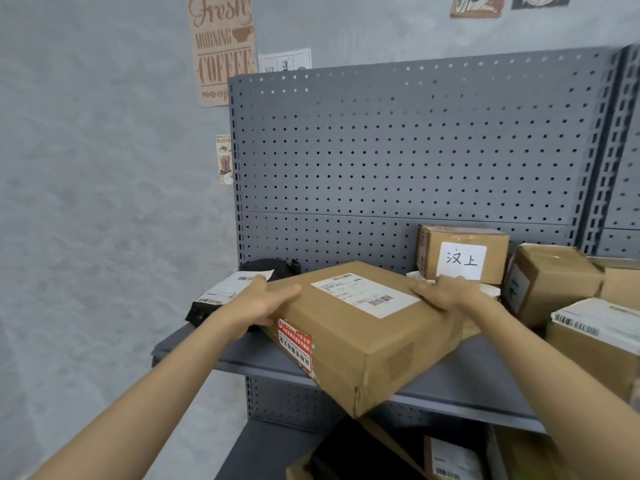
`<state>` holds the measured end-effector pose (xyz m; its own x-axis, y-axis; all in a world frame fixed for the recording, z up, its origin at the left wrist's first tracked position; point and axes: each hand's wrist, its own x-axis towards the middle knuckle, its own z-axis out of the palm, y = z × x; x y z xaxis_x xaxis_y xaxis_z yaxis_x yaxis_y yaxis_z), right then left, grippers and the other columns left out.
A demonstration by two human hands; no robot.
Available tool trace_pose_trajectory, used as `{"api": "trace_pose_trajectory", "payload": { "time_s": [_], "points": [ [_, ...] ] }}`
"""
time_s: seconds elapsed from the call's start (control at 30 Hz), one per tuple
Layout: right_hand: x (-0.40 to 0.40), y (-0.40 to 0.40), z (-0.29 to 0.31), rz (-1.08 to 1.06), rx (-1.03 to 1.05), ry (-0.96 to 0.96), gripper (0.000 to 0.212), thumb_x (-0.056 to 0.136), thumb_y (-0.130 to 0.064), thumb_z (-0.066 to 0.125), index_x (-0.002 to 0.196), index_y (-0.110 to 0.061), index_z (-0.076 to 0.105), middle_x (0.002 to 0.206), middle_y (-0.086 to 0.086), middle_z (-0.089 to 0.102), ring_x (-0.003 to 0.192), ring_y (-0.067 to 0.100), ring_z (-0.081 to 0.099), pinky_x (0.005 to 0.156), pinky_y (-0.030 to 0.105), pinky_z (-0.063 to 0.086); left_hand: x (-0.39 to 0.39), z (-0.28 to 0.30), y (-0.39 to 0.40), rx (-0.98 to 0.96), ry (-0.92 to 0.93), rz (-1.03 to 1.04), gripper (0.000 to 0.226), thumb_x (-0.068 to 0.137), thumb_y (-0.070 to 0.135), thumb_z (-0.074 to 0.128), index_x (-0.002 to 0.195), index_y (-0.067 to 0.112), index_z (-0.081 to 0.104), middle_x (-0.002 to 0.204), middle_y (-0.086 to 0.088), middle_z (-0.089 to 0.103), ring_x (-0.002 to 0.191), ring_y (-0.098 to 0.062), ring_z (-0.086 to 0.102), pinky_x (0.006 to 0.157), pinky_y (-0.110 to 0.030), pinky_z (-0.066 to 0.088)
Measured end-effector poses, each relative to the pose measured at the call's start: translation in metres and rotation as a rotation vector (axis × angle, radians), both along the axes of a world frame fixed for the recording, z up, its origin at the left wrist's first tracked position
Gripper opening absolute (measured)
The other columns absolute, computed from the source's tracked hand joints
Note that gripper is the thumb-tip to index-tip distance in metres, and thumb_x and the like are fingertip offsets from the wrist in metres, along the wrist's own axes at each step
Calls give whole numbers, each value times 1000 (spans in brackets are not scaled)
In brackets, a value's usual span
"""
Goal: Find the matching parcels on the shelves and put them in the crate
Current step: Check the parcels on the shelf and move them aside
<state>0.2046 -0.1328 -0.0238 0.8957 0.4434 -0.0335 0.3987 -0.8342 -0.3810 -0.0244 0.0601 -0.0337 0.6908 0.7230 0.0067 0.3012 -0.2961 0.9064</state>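
Now both hands are clamped on a large cardboard box (360,327) that sits skewed on the grey metal shelf (460,379), its near corner jutting out past the shelf's front edge; the left hand (266,299) grips the box's left end, thumb on top and fingers down the side; the right hand (446,292) presses over the far right corner, fingers curled onto the top face. A white shipping label (363,294) with barcodes lies on the box's top; a red and white sticker (294,344) wraps its near left edge. Just left of the box lies a black plastic mailer (218,299) with its own white label; behind the right hand stands a small box (464,254) bearing a handwritten white label; further boxes (550,282) crowd the shelf's right end. Behind rises a grey pegboard panel (398,150); more parcels (450,459) show on the lower shelf.
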Motion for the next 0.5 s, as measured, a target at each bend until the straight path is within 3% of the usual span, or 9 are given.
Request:
{"api": "trace_pose_trajectory", "payload": {
  "time_s": [0.1,0.23,0.3,0.37,0.43,0.5],
  "points": [
    [-6,-3,-6,-5,58,-84,62,89,-54,37,134,-13,47,143,15,34,133,37,27,109,46,27,-4,-2,-22,-93,-30,-53,68,81,43,66,135,14,36,120,0,54,107,-18,54,87,-37,52],
    [-9,-11,-6,-53,131,-99,55,80,-58,50,112,-14,56,131,12,45,126,35,35,99,41,33,-6,-7,-47,-103,-33,-50,61,79,38,70,130,19,43,121,-1,58,110,-21,56,93,-42,50],
    [-7,-16,-5,-13,279,23,42,78,-51,60,86,-10,53,108,11,57,102,29,53,82,34,44,-8,-5,-54,-107,-69,-37,53,77,30,74,123,21,50,114,0,63,103,-17,59,87,-37,51],
    [-9,-21,-4,32,428,125,36,77,-41,67,72,-9,51,91,10,59,74,18,55,67,31,42,-9,1,-57,-91,-109,-45,45,74,21,77,114,23,57,110,1,66,96,-11,62,74,-23,50],
    [-14,-25,-1,57,508,215,32,77,-35,69,85,-6,59,94,12,59,76,19,57,69,30,43,-7,10,-59,-68,-133,-40,59,70,18,80,122,17,51,124,-1,60,105,-13,59,80,-21,47],
    [-21,-30,4,82,455,246,56,78,-35,68,119,-2,50,105,11,55,91,24,55,72,30,41,-3,17,-60,-83,-110,20,90,67,20,82,139,10,30,129,-2,49,115,-20,50,90,-28,42]
  ]
}}
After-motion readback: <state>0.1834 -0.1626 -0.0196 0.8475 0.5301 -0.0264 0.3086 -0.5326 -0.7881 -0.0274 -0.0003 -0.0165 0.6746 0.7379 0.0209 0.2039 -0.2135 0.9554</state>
